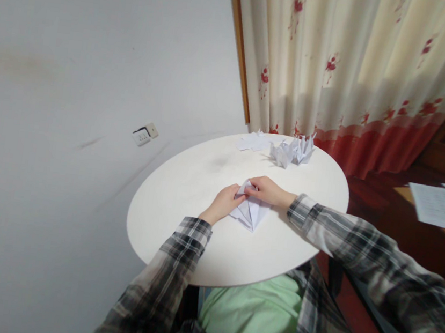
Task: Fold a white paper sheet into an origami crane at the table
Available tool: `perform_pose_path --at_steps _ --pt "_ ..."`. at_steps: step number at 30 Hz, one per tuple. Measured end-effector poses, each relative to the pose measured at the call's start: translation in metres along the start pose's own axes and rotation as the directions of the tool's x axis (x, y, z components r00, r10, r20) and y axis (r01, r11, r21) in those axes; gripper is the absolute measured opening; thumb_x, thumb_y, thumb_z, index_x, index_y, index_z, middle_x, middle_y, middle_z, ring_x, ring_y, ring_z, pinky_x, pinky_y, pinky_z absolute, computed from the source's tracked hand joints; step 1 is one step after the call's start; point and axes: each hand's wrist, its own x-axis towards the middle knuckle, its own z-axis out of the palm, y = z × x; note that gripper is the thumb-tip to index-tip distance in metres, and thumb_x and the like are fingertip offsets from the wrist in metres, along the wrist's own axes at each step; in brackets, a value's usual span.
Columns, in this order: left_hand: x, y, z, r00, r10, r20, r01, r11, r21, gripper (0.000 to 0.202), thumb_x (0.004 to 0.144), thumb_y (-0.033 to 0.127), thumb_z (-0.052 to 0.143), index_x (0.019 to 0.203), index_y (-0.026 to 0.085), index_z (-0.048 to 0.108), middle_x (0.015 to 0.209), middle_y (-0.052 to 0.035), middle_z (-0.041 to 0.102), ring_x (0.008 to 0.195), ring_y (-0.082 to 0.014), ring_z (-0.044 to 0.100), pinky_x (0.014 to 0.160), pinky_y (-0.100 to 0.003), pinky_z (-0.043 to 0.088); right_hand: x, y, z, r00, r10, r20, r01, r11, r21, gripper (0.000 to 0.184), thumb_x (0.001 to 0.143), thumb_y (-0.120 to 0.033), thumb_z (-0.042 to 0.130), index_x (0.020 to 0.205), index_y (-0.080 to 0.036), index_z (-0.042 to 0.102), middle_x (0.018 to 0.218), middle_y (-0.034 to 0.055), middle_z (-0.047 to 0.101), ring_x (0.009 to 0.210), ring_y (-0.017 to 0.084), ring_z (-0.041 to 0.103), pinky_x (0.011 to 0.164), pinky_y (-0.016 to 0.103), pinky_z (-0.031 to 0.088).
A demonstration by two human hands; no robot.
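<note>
From my remote seat, I watched both hands meet over a folded white paper piece [250, 212] lying near the middle of a round, matte cream table [186, 194]. The piece was creased into a pointed, kite-like shape, its tip aimed toward the wearer. My left hand [224, 203] rested on its left edge with fingers curled down onto the paper; my right hand [268, 190] pinched the upper flap, thumb and fingertips closed on the top corner. Both hands touched each other at that corner.

Plaid flannel sleeves [358, 248] in grey, black and white covered both arms, over a pale green shirt [253, 316].

At the far rim of the table I saw a small cluster of finished folded paper figures [292, 151], spiky and crisp, and just beside them flat white paper sheets [253, 141].

Behind hung a cream curtain [341, 62] in soft pleats, printed with red flowers and banded red at the hem. A white wall socket [144, 134] sat on the plain grey wall. To the right, printed sheets [444, 207] lay on dark wooden furniture; their writing was too small for me to read.
</note>
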Motion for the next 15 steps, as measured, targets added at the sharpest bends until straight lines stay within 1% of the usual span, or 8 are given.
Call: perform_pose_path --at_steps 11,15 --pt "0.0001 -0.0009 0.0003 1.000 0.000 0.004 0.000 1.000 0.006 0.020 0.078 0.032 0.045 0.074 0.014 0.054 0.068 -0.0005 0.052 0.064 -0.0117 0.047 0.060 -0.023 0.036 -0.0002 0.0001 0.0009 1.000 -0.013 -0.014 0.013 1.000 -0.003 0.023 0.078 -0.029 0.046 0.066 -0.012 0.056 0.056 -0.0022 0.047 0.052 0.006 0.037 0.052 0.018 0.026" --pt "0.0002 -0.0013 0.0005 1.000 0.008 0.005 -0.008 1.000 0.013 0.020 0.077 0.031 0.046 0.074 0.014 0.054 0.068 -0.0002 0.052 0.064 -0.0117 0.047 0.059 -0.023 0.035 0.0000 0.0009 0.0012 1.000 -0.010 -0.001 0.010 1.000 -0.005 0.024 0.078 -0.030 0.045 0.068 -0.012 0.056 0.056 -0.0020 0.048 0.052 0.006 0.037 0.052 0.018 0.026"
